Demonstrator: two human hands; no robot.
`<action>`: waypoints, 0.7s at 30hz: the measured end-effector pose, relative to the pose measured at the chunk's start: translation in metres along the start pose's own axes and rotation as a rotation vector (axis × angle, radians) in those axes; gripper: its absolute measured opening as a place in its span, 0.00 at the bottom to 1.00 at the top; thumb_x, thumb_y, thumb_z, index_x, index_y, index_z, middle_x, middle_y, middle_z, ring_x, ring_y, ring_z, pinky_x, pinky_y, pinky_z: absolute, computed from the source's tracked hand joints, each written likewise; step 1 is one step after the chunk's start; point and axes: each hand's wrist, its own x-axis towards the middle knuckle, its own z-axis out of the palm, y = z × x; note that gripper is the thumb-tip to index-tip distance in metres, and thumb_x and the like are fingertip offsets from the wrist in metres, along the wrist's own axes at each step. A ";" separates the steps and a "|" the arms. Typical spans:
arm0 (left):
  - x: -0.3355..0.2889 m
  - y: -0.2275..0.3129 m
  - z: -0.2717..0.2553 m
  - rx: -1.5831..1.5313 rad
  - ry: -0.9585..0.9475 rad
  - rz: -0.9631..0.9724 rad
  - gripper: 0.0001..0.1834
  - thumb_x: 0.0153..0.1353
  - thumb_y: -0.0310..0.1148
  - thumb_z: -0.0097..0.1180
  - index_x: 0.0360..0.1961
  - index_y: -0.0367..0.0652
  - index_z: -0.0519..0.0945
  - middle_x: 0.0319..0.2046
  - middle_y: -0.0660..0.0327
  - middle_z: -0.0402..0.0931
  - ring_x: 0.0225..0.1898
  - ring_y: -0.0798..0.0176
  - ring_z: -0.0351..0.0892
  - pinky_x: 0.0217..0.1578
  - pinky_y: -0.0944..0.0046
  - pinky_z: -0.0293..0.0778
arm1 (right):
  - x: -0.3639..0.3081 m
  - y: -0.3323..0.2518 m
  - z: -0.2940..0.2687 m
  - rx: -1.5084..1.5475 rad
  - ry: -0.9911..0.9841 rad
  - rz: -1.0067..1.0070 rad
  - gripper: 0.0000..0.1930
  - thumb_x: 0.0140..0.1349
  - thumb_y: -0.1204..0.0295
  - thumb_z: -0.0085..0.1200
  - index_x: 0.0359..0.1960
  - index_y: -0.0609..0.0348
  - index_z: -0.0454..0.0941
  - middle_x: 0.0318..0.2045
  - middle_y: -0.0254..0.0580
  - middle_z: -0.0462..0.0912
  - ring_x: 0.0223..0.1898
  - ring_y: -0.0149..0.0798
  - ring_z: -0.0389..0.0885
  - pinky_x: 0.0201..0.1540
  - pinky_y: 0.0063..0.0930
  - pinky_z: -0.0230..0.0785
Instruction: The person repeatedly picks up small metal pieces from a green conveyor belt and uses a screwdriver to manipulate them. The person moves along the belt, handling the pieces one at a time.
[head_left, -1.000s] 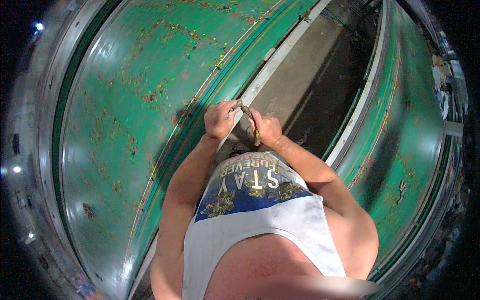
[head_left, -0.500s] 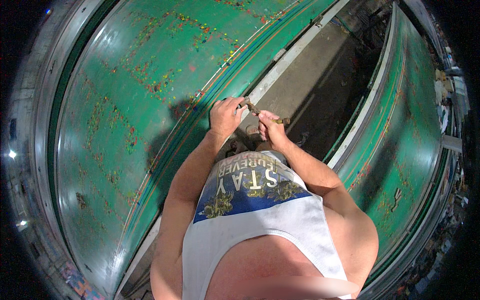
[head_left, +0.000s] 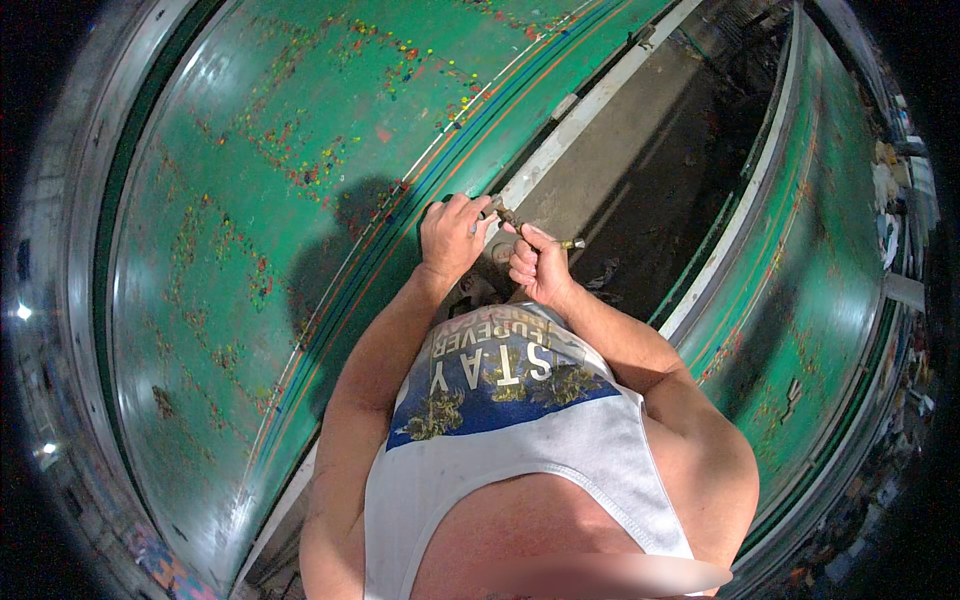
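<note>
At the near edge of the long green table [head_left: 270, 230], my left hand [head_left: 455, 238] is closed with its fingers bent over the rim. Whatever its fingertips grip is mostly hidden. My right hand [head_left: 541, 266] is wrapped round a grimy, brownish rod-like metal tool [head_left: 574, 244], whose end sticks out to the right of the fist. The tool's crusted head [head_left: 507, 214] reaches up and left to the table edge, close to my left fingertips. Its exact kind is unclear.
Red, yellow and dark paint spots dot the green surface, crossed by coloured lines [head_left: 425, 183]. A pale rail [head_left: 560, 150] runs along its edge. A dark aisle [head_left: 650, 170] separates it from a second green table [head_left: 790, 340] on the right, where a small metal piece [head_left: 792, 396] lies.
My right hand has turned slightly, its fingers curling further round the tool. The tool's protruding end has shifted a little to the right. My left hand has stayed nearly in place.
</note>
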 end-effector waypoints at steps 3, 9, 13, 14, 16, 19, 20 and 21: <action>0.001 -0.002 0.002 -0.025 0.017 0.019 0.17 0.58 0.35 0.75 0.48 0.47 0.88 0.34 0.61 0.80 0.35 0.51 0.81 0.38 0.51 0.75 | 0.002 0.003 -0.002 -0.089 -0.002 -0.090 0.14 0.81 0.63 0.51 0.56 0.59 0.79 0.17 0.26 0.61 0.14 0.25 0.57 0.14 0.24 0.50; 0.001 -0.004 0.007 0.007 0.023 0.043 0.17 0.56 0.33 0.76 0.47 0.47 0.88 0.34 0.60 0.80 0.35 0.49 0.81 0.38 0.50 0.74 | 0.004 0.009 -0.003 -0.183 0.005 -0.193 0.12 0.82 0.65 0.50 0.55 0.60 0.78 0.18 0.26 0.63 0.15 0.25 0.58 0.15 0.23 0.50; 0.004 -0.005 0.011 0.005 0.039 0.105 0.19 0.55 0.33 0.77 0.47 0.46 0.87 0.34 0.59 0.80 0.34 0.48 0.81 0.38 0.49 0.74 | 0.005 0.001 -0.006 -0.157 -0.037 -0.148 0.12 0.82 0.65 0.51 0.55 0.60 0.78 0.18 0.26 0.63 0.15 0.25 0.58 0.15 0.23 0.50; 0.005 -0.006 0.012 0.005 0.054 0.118 0.19 0.55 0.32 0.77 0.47 0.46 0.86 0.34 0.59 0.80 0.34 0.47 0.81 0.38 0.49 0.74 | 0.006 -0.003 -0.008 -0.168 -0.051 -0.135 0.12 0.82 0.65 0.51 0.54 0.60 0.78 0.18 0.26 0.63 0.15 0.25 0.58 0.15 0.23 0.50; 0.006 -0.006 0.013 0.015 0.048 0.117 0.19 0.55 0.32 0.77 0.48 0.46 0.85 0.34 0.59 0.80 0.33 0.47 0.81 0.38 0.49 0.74 | 0.007 -0.011 -0.012 -0.201 -0.088 -0.083 0.11 0.82 0.65 0.51 0.54 0.59 0.79 0.19 0.26 0.64 0.15 0.25 0.59 0.15 0.22 0.51; 0.004 -0.008 0.014 0.030 0.012 0.103 0.20 0.55 0.31 0.76 0.49 0.46 0.84 0.34 0.58 0.80 0.34 0.46 0.81 0.39 0.48 0.75 | 0.009 -0.013 -0.015 -0.329 -0.049 -0.143 0.10 0.82 0.65 0.51 0.53 0.57 0.79 0.19 0.25 0.65 0.15 0.25 0.59 0.15 0.22 0.50; 0.003 -0.009 0.014 0.035 0.003 0.107 0.20 0.55 0.31 0.76 0.49 0.46 0.84 0.34 0.57 0.80 0.34 0.46 0.81 0.39 0.48 0.75 | 0.009 -0.011 -0.014 -0.361 -0.023 -0.142 0.11 0.81 0.65 0.53 0.54 0.57 0.78 0.19 0.25 0.66 0.15 0.24 0.61 0.15 0.23 0.53; 0.002 -0.011 0.014 0.032 -0.006 0.109 0.20 0.56 0.31 0.75 0.50 0.46 0.84 0.35 0.57 0.80 0.35 0.46 0.81 0.40 0.48 0.74 | 0.008 -0.010 -0.013 -0.386 -0.021 -0.171 0.11 0.81 0.64 0.54 0.54 0.58 0.78 0.19 0.24 0.68 0.15 0.24 0.63 0.15 0.23 0.55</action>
